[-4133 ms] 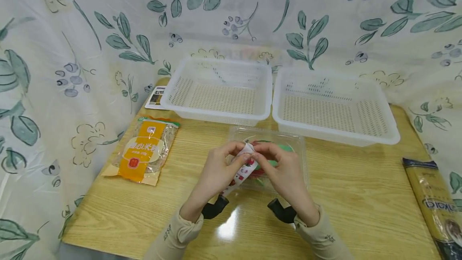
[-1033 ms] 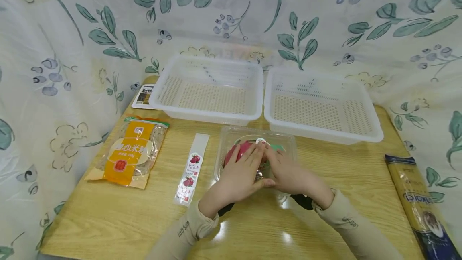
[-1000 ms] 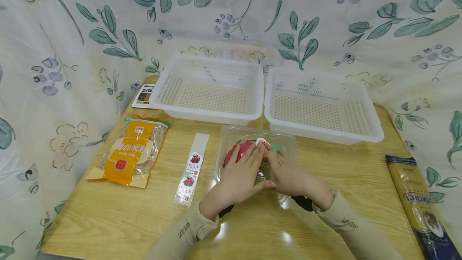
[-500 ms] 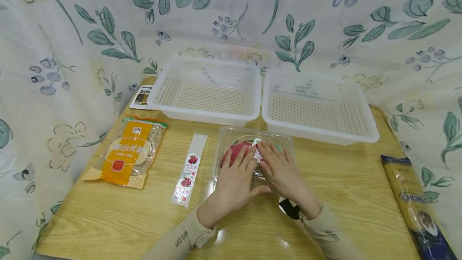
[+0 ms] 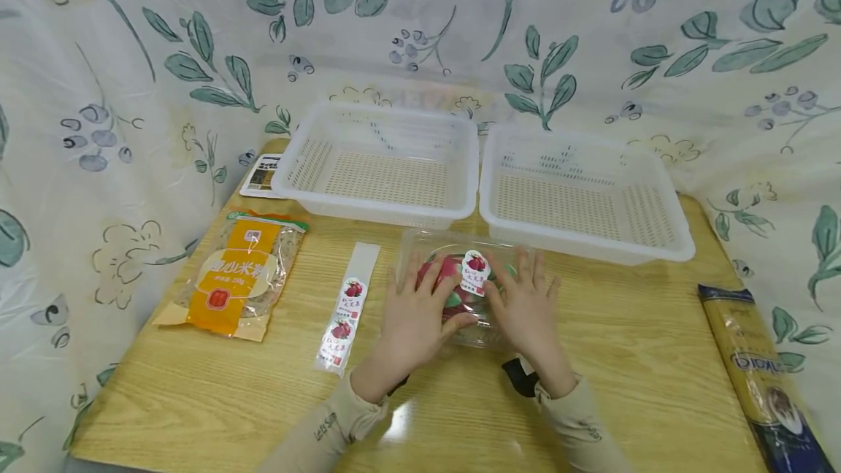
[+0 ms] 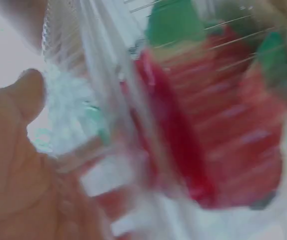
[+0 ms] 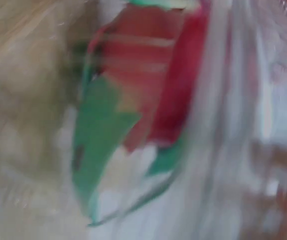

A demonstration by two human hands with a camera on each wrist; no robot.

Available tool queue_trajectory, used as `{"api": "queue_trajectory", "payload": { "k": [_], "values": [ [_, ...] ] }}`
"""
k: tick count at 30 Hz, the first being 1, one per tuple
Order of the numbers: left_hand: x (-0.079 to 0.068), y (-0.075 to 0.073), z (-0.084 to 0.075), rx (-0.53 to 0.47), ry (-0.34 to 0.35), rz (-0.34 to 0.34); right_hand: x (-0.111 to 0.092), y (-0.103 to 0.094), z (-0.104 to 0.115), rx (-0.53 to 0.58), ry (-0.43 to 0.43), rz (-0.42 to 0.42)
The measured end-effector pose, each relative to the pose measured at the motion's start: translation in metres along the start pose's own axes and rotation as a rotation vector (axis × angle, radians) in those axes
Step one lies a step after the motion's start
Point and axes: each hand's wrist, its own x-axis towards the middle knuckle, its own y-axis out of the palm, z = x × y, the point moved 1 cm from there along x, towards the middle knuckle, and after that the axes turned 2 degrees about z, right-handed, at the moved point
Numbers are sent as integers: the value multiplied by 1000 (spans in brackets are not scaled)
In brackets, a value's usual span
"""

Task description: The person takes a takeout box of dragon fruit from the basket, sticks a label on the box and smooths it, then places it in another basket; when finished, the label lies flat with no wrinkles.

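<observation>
A clear plastic clamshell box [image 5: 482,338] lies in front of me, with a red and green dragon fruit [image 5: 447,268] inside. On its lid is a white sticker [image 5: 474,274] printed with dragon fruit. My left hand [image 5: 409,320] lies over the left part of the lid, fingers spread and fairly straight. Over the right part rests my right hand [image 5: 531,312], its fingers likewise extended and its thumb close to the sticker. Both wrist views are blurred; the left shows the fruit [image 6: 218,120] through ribbed plastic, and the right shows its red and green skin [image 7: 138,65].
Left of the box lies a strip of dragon fruit stickers [image 5: 342,320], with an orange rice noodle bag [image 5: 236,279] farther left. Two white baskets, left [image 5: 374,206] and right [image 5: 585,236], stand behind. A gold and blue packet [image 5: 755,363] lies at right.
Both hands have moved apart from the middle of the lid to its two sides, uncovering the sticker. Earlier, the fingers held the sticker strip, which now lies on the table.
</observation>
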Motion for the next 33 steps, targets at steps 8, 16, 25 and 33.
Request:
{"api": "queue_trajectory", "payload": {
  "k": [8,16,25,33],
  "values": [
    [7,5,36,-420,0,-59,-4,0,-23,228,-8,48],
    [3,19,68,-873,-59,112,-14,10,-41,711,34,72],
    [-1,29,71,-1087,-111,134,-25,21,-49,976,31,75],
    [2,29,70,-1293,-143,129,-23,19,-47,1113,82,84]
  ]
}}
